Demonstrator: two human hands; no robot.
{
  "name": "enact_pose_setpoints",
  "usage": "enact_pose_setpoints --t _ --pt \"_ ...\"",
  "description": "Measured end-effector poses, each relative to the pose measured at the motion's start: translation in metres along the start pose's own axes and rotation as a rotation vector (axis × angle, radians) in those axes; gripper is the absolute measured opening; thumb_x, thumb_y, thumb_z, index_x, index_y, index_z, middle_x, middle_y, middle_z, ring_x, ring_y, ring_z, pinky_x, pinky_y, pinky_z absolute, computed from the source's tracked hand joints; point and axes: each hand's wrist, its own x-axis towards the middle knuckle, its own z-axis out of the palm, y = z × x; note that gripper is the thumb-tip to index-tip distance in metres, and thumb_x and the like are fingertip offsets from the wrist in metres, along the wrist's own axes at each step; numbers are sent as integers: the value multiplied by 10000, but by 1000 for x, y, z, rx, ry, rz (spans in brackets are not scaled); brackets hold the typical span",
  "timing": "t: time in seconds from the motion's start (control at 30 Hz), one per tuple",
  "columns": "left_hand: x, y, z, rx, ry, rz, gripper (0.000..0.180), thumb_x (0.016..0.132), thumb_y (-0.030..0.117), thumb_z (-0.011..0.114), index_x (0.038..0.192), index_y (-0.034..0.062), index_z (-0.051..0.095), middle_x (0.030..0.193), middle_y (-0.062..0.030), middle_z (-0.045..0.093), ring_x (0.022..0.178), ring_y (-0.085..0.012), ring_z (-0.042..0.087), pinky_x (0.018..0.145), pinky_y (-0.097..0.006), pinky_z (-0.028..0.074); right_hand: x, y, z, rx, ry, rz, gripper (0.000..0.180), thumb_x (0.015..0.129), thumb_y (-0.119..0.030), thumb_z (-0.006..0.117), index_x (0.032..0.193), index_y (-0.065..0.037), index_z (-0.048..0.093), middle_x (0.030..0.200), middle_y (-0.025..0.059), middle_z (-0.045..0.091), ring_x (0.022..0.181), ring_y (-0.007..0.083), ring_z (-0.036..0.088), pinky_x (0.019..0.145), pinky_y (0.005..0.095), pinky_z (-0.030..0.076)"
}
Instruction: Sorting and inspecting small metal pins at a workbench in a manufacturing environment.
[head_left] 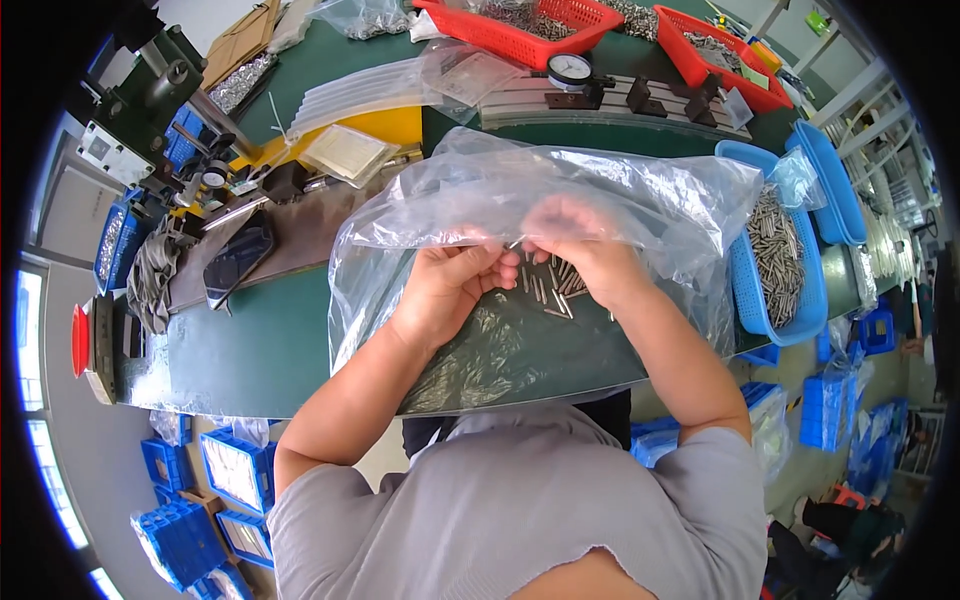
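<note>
A large clear plastic bag (640,190) is spread over the green worktable in front of me, its upper layer raised over both hands. Inside its opening, my right hand (585,245) pinches a small metal pin (516,242) at the fingertips. Close beside it, my left hand (452,284) has its fingers curled and its thumb tip near the same pin; anything within those fingers is hidden. Several loose metal pins (562,290) lie on the plastic just below and between the hands. The film blurs the backs of my right fingers.
To the right stands a blue basket (738,262) full of metal pins. Red baskets (470,38) of parts sit at the back, near a dial gauge (570,70) on a rail. A dark phone-like slab (240,258) and a bench stand (165,75) are at left.
</note>
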Motion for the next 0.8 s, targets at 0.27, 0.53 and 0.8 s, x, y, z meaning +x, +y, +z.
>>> enact_pose_setpoints --t 0.27,0.53,0.8 --pt "4 4 -10 7 -36 36 97 847 57 545 928 2 544 862 -124 605 771 -203 589 720 -325 484 1 -5 -13 666 -168 102 140 863 -134 585 965 -38 582 846 59 587 785 174 572 705 291 467" --pt "5 5 -16 -59 8 11 97 840 6 514 937 1 503 842 -144 606 762 -215 598 717 -321 490 -17 -13 7 -1014 -212 -53 173 744 -149 660 915 -136 638 841 62 545 767 231 567 669 334 449" --pt "6 6 -15 -68 -48 -10 105 835 14 529 939 14 512 845 -138 611 741 -211 593 705 -311 487 -12 8 10 -1201 -214 -422 88 739 -125 661 785 -74 605 858 72 558 813 289 574 683 385 460"
